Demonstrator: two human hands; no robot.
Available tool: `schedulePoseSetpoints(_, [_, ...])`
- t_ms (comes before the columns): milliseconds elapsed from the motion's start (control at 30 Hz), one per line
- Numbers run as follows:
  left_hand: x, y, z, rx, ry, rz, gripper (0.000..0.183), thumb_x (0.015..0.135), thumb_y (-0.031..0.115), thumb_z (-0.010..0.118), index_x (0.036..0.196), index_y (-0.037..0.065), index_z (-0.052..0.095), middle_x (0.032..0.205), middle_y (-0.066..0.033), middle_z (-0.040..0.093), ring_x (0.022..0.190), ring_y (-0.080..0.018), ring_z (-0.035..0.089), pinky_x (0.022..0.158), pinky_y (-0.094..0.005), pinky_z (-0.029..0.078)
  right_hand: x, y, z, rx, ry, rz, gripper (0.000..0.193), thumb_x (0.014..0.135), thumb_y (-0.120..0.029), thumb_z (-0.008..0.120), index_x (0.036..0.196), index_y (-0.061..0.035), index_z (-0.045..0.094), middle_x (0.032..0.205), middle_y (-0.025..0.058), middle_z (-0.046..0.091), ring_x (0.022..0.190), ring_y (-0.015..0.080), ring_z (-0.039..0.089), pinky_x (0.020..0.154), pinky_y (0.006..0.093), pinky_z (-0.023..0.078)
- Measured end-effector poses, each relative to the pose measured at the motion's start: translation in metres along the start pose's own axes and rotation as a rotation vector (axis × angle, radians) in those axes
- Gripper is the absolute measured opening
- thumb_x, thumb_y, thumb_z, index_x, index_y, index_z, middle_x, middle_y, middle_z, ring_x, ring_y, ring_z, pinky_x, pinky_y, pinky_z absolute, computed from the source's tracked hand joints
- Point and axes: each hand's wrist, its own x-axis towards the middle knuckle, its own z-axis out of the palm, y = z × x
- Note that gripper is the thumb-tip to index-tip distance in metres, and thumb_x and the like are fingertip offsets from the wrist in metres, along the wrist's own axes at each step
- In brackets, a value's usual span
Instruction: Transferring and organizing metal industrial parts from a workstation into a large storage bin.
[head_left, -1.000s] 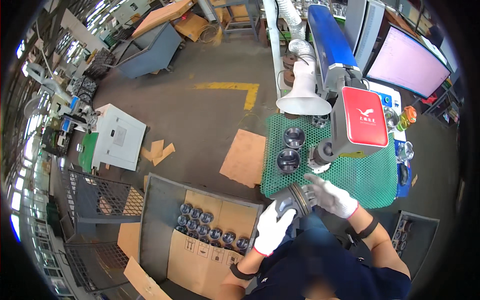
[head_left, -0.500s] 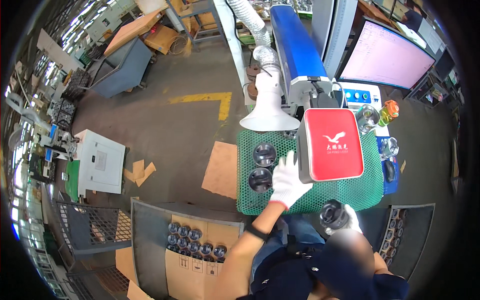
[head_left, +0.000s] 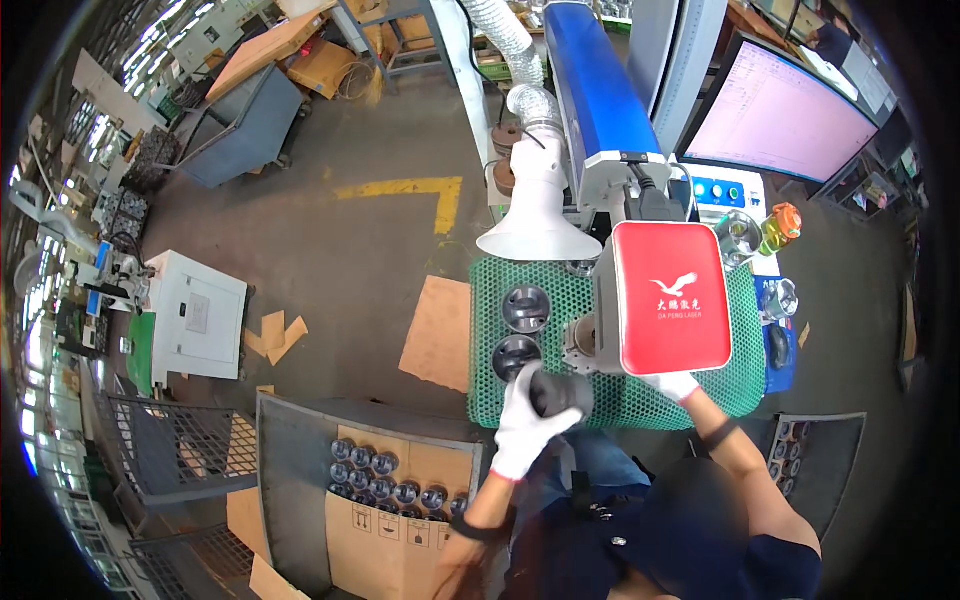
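My left hand [head_left: 527, 425], in a white glove, grips a dark ring-shaped metal part [head_left: 575, 396] with a hollow middle, held tilted above the near edge of the green mat [head_left: 655, 405]. My right hand [head_left: 670, 384], also gloved, reaches beneath the red-topped laser head [head_left: 672, 298]; its fingers are hidden there, along with anything in them. Left of that head, a metal fixture [head_left: 580, 342] shows in part. Two dark round parts, a farther one [head_left: 526, 308] and a nearer one [head_left: 516, 358], rest on the mat's left side.
A white extraction hood [head_left: 540, 235] hangs over the mat's far side. Clear cups [head_left: 737, 240] and an orange-capped bottle [head_left: 780, 228] stand at right, below a monitor [head_left: 778, 110]. A bin [head_left: 290, 480] with a carton of several dark parts is at near left; another bin [head_left: 835, 480] stands near right.
My left hand has drawn back toward me from beside the laser head and now holds a dark part. My right hand, which held a dark part near my body, has moved forward under the head.
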Motion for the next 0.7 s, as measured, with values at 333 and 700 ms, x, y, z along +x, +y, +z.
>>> schedulePoseSetpoints(333, [-0.184, -0.139, -0.054, -0.346, 0.133, -0.620, 0.078, 0.071, 0.012, 0.087, 0.139, 0.005, 0.050, 0.124, -0.0169, 0.062, 0.107, -0.0279, 0.065, 0.093, -0.0395, 0.056, 0.058, -0.013, 0.039, -0.549, 0.053, -0.188, 0.100, 0.064, -0.026, 0.088, 0.149, -0.0111, 0.037, 0.142, 0.0223, 0.044, 0.135, 0.0431, 0.042, 0.114, 0.0503, 0.037])
schedulePoseSetpoints(700, [-0.138, -0.095, -0.053, -0.370, -0.115, -0.544, 0.086, 0.071, 0.018, 0.090, 0.144, 0.005, 0.046, 0.127, -0.0116, 0.060, 0.117, -0.0219, 0.060, 0.101, -0.0358, 0.051, 0.063, -0.049, 0.055, -0.923, 0.069, -0.088, 0.093, 0.070, -0.027, 0.083, 0.149, -0.0147, 0.036, 0.136, 0.0233, 0.050, 0.127, 0.0426, 0.050, 0.107, 0.0501, 0.043])
